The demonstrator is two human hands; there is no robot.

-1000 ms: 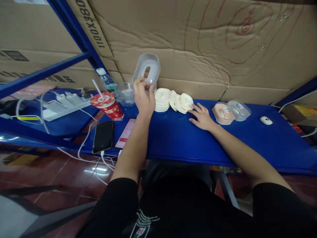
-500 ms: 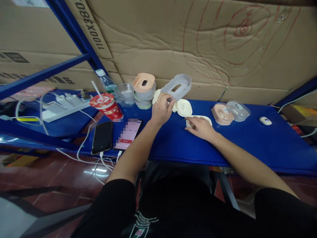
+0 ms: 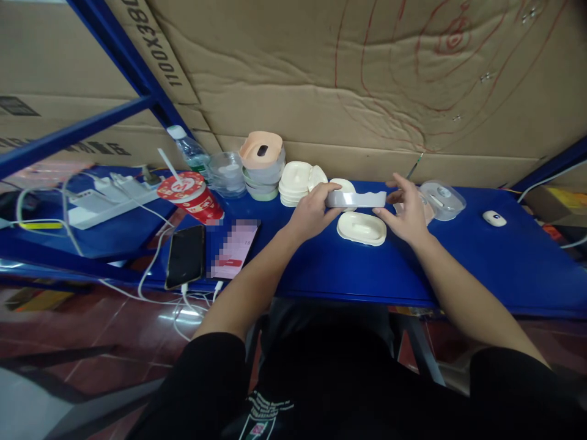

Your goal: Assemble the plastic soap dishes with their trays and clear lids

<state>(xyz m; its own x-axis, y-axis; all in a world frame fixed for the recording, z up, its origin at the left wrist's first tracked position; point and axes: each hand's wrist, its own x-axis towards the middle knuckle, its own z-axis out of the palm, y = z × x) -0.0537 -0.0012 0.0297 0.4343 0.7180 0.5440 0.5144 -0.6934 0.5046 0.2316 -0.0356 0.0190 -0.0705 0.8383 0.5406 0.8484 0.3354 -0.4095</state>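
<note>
My left hand (image 3: 314,211) is closed on the left end of a translucent grey plastic shell (image 3: 356,200), held edge-on above the table. My right hand (image 3: 407,211) is at the shell's other end with thumb and fingers apart; whether its thumb touches the shell I cannot tell. Below the shell, a cream oval piece (image 3: 362,229) with a recessed middle lies on the blue table. Behind my left hand are a stack of cream pieces (image 3: 296,183) and another cream piece (image 3: 342,185), partly hidden. A peach piece with a clear lid-like piece (image 3: 443,201) lies beyond my right hand.
Left of the cream pieces stand stacked shells, peach on top (image 3: 262,151), and clear containers (image 3: 227,174). Further left are a red cup with a straw (image 3: 197,201), a water bottle (image 3: 190,150) and two phones on cables (image 3: 186,256). A white mouse-like object (image 3: 494,218) lies right.
The grey shell has come down and right in my left hand, turning edge-on. My right hand has lifted off the cream oval piece and moved up to the shell's right end.
</note>
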